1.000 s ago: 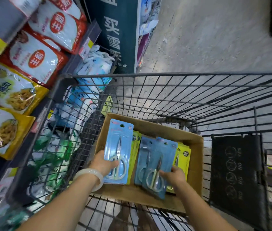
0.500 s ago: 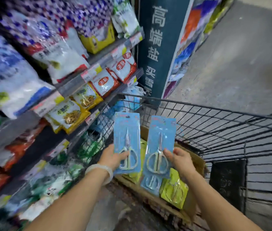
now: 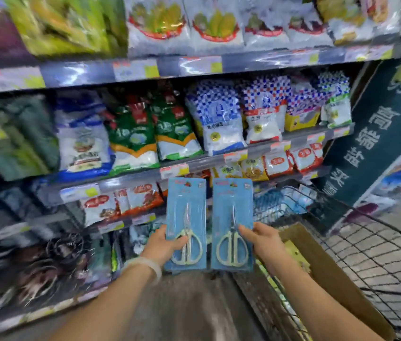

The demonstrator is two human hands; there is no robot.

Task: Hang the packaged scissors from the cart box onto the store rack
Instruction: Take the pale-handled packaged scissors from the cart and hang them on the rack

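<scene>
I hold two blue-carded scissors packs upright, side by side, in front of the shelves. My left hand (image 3: 163, 244) grips the lower left edge of the left scissors pack (image 3: 186, 207). My right hand (image 3: 262, 241) grips the lower right edge of the right scissors pack (image 3: 232, 212). Both packs show pale-handled scissors with blades pointing up. The cardboard cart box (image 3: 327, 271) lies low at the right, inside the wire cart (image 3: 376, 257). No hanging rack hook is visible.
Store shelves (image 3: 194, 163) full of bagged goods fill the left and top, with price-tag strips along their edges. A dark teal end panel (image 3: 371, 134) with white characters stands at the right. Grey floor (image 3: 189, 308) lies below my arms. The picture is motion-blurred.
Both hands lifted the two packs out of the cart box and raised them. My view swung left from the cart toward the shelves, leaving the cart at the right edge.
</scene>
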